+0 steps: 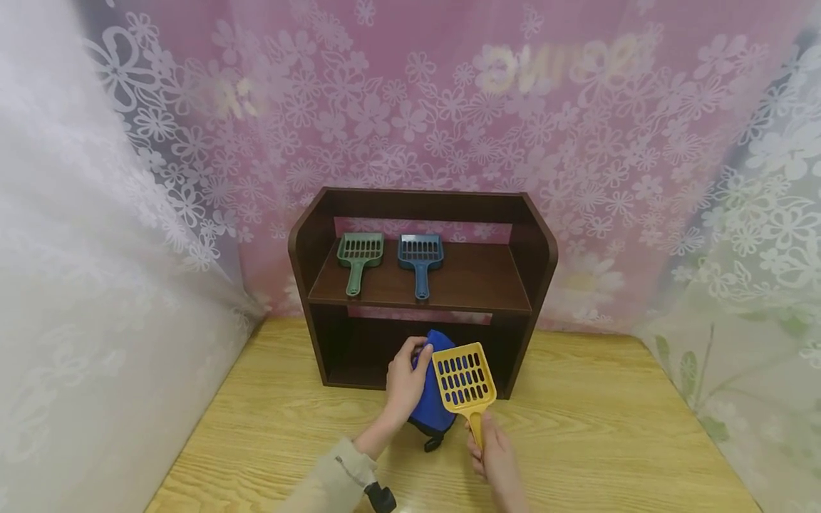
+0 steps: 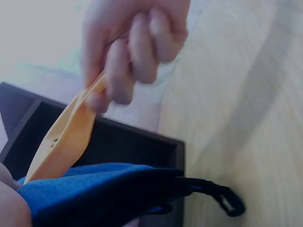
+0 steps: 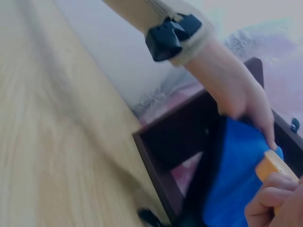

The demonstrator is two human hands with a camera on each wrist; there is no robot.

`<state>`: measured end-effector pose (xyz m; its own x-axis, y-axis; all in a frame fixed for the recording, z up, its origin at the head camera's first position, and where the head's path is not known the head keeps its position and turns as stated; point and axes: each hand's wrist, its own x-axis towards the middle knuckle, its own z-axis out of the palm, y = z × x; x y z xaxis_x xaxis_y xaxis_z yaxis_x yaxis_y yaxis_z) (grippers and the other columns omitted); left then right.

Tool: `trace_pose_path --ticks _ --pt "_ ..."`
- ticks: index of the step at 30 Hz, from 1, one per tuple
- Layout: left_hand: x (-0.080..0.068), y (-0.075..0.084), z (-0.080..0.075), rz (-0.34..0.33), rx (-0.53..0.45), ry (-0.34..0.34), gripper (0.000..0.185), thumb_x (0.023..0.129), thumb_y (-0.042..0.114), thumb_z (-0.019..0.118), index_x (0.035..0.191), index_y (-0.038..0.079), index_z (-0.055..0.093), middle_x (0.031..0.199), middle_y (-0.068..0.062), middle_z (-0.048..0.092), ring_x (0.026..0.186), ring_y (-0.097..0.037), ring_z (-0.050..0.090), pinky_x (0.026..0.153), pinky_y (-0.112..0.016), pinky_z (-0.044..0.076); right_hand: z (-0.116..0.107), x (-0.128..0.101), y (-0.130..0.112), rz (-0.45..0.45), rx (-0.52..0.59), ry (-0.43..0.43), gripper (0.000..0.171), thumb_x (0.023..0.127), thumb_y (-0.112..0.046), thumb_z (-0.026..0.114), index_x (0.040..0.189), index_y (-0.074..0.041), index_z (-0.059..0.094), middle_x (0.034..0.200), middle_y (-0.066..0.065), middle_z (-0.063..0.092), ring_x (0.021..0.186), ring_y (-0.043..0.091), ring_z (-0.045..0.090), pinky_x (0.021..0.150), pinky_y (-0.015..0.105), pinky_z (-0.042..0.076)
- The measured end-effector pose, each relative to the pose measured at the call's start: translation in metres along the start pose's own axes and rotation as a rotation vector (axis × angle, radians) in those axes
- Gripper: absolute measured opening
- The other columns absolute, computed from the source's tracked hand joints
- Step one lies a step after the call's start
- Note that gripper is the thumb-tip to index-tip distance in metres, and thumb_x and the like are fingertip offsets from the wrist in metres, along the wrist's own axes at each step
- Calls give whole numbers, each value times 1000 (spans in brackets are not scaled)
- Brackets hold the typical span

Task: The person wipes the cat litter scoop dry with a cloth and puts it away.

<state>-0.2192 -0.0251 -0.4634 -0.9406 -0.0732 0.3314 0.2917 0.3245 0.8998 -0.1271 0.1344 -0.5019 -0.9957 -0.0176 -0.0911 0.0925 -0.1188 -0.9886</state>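
Nearest, the right hand [image 1: 497,459] is wrapped tight on the handle of the yellow slotted plastic scoop [image 1: 465,381], over the wooden counter [image 1: 609,427]. Left hand [image 1: 405,381] grips the blue fabric pouch [image 1: 431,410]. Beyond, a dark wooden shelf [image 1: 420,285] carries a green scoop [image 1: 358,258] and a blue scoop [image 1: 420,260].

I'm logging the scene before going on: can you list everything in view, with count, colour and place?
Yellow scoop: 1, yellow, slotted, held over the table in front of the shelf.
Bag: 1, blue with a black strap, on the table at the shelf's lower opening.
Green scoop: 1, green, on the upper board, left.
Blue scoop: 1, blue, on the upper board, beside the green one.
Shelf: 1, dark brown, at the back of the table.
Table: 1, light wood.
Curtain: pink and white, floral, behind and at the sides.
Left hand: grips the bag's top.
Right hand: grips the yellow scoop's handle.
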Motion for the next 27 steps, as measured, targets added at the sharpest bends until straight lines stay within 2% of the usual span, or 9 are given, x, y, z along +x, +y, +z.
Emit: trace_pose_path --ticks 7,12,17,20,27 --pt "-14 2 15 -49 -68 28 24 108 20 50 127 5 54 109 -11 65 82 -15 59 71 -27 46 20 2 1 14 104 72 47 112 -44 21 96 -7 46 62 -8 37 41 0 26 40 17 24" --pt "-28 1 25 -56 -112 3 22 108 19 50 126 5 50 106 -9 61 73 -8 51 66 -25 44 25 8 -1 15 127 124 50 110 -49 19 104 -7 46 66 -7 37 46 1 28 42 17 25" --pt "-39 0 32 -66 -114 -31 21 107 18 52 124 6 48 103 -9 58 69 -7 49 62 -25 41 20 19 -7 37 141 141 48 111 -47 18 104 -8 46 67 -7 36 46 1 28 41 16 25" --pt "-39 -1 33 -65 -104 -20 20 107 17 52 123 6 48 103 -9 58 69 -6 48 61 -24 41 19 21 -9 50 147 126 47 112 -44 18 99 -9 47 65 -8 37 44 0 28 40 16 24" --pt "-25 -6 23 -73 -74 18 19 109 16 48 123 4 49 102 -9 60 75 -12 51 65 -26 42 18 12 -5 71 99 39 44 113 -38 17 97 -8 46 62 -7 36 42 0 27 40 17 24"
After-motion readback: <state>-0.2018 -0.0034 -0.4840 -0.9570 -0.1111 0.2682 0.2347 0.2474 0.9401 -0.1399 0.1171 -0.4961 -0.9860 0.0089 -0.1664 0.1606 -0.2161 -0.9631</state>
